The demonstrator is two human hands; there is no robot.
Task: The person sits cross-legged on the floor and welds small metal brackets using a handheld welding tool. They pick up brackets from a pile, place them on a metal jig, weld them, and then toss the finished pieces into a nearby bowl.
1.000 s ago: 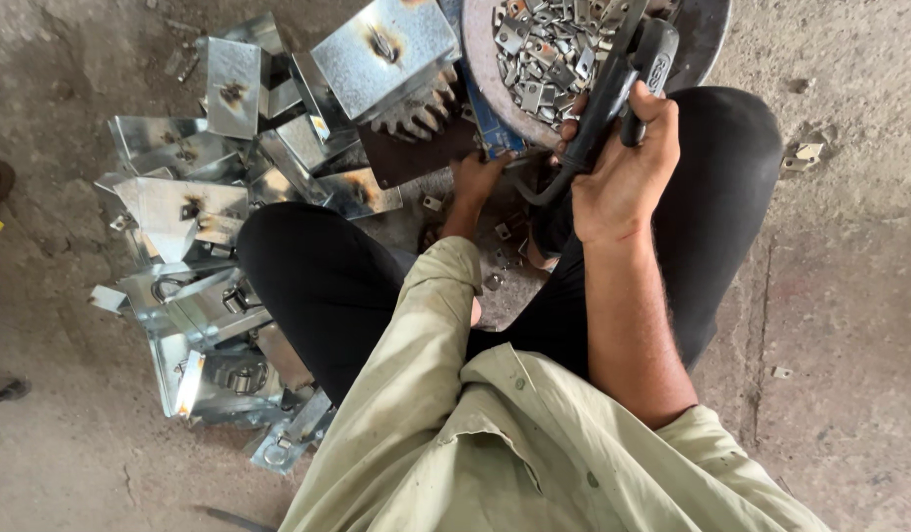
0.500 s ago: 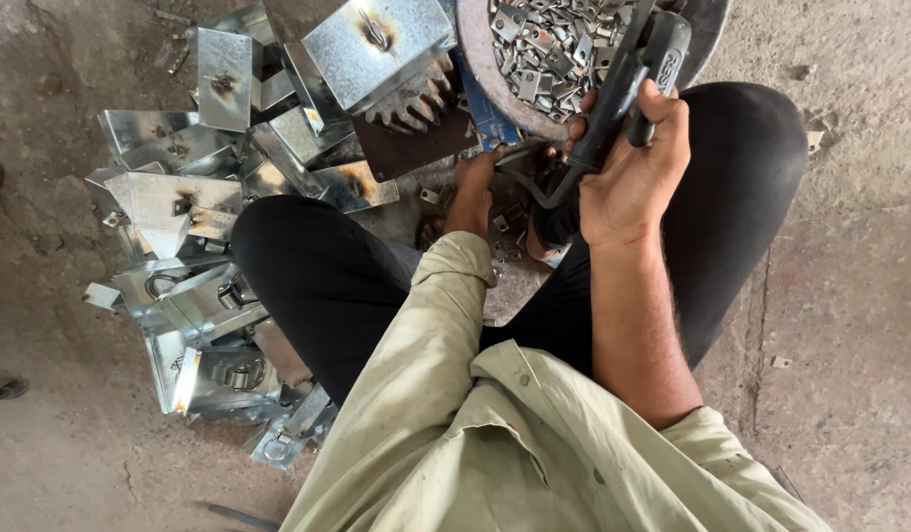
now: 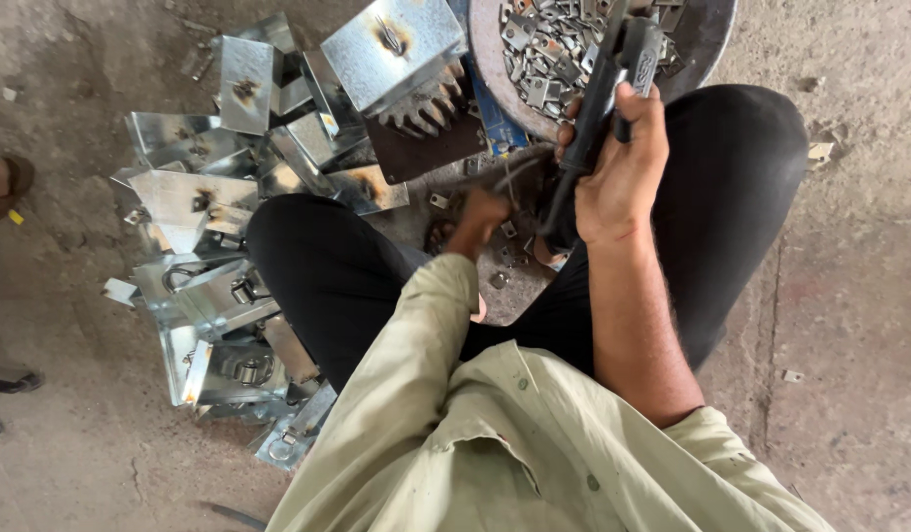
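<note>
Your right hand (image 3: pixel 618 167) is clenched round a black tool (image 3: pixel 601 89), a long dark handle with a bulkier head up top, gripped mid-shaft and held near upright so its lower end points at the floor spot between your knees. Your left hand (image 3: pixel 483 212) is down at that spot, blurred, fingers curled as if pinching a thin rod (image 3: pixel 509 177); you can't tell for sure that it grips it. Looks held low to steady the piece under the tool.

Bowl (image 3: pixel 697 44) sits just past your right knee, round, dark metal, full of small flat grey stampings, near your right hand. Plates (image 3: pixel 204 286) pile by your left leg: folded shiny zinc-coated sheet, sharp edges, some with dark burnt marks and welded loops. One box-shaped bracket (image 3: pixel 391 49) leans on a dark toothed piece (image 3: pixel 421 103). Floor (image 3: pixel 849 296) is rough cracked concrete, dusty. A few loose bits (image 3: pixel 438 200) lie near your left hand.
</note>
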